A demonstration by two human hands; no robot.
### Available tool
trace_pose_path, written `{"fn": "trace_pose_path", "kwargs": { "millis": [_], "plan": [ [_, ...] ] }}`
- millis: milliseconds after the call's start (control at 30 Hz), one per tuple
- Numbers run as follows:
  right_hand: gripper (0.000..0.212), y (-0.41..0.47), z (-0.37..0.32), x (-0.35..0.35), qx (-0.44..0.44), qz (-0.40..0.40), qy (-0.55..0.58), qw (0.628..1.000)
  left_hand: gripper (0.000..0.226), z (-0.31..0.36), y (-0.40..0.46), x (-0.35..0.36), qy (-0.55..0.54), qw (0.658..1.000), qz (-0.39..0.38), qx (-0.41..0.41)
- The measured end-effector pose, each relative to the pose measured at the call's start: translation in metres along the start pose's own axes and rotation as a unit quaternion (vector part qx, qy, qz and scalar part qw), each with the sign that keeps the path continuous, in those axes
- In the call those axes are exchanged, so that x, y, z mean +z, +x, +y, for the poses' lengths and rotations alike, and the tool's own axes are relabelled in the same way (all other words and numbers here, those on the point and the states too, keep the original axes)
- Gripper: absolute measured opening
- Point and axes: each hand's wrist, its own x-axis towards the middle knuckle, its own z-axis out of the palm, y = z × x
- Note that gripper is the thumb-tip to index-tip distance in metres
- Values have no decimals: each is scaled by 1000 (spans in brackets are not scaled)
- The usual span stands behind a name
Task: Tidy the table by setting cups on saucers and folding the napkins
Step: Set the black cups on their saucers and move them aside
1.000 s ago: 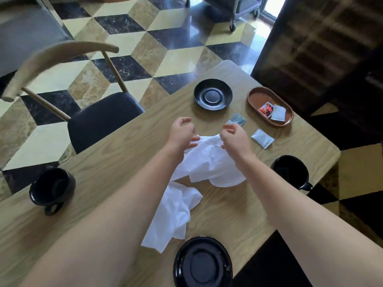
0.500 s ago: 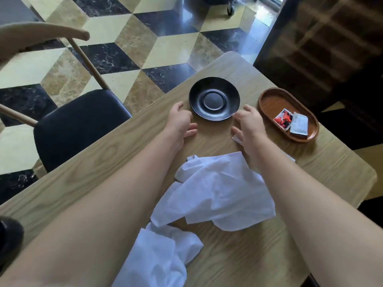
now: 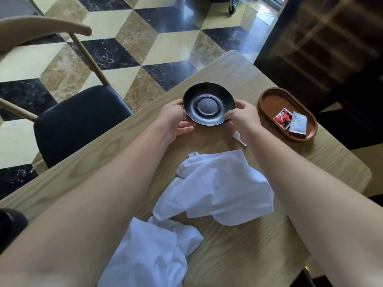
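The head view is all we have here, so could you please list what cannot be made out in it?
- Dark object at the left edge: cut off by the frame and the left forearm.
- Packet on the table: mostly hidden under the right hand.
- Print on the packets in the tray: too small to read.
- Whether the saucer is lifted or resting: unclear; both hands grip its rim, left hand.
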Motion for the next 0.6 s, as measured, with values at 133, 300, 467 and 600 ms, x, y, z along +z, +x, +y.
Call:
{"fn": "trace_pose_path", "kwargs": {
  "millis": [133,300,467,600],
  "plan": [
    [57,-33,-2,25,-34,-35,27,998,55,-17,-33,-45,-19,1000,13,-4],
    [53,-78,0,72,-47,-108,18,993,57,-40,-76,-105,-72,996,60,-16],
    [51,-111,5,115,-42,-171,-8,984,59,-59,-105,-158,-119,987,104,-28],
    [49,-129,13,145,-57,-189,-64,978,50,-76,-121,-190,-160,977,134,-36]
  ]
}}
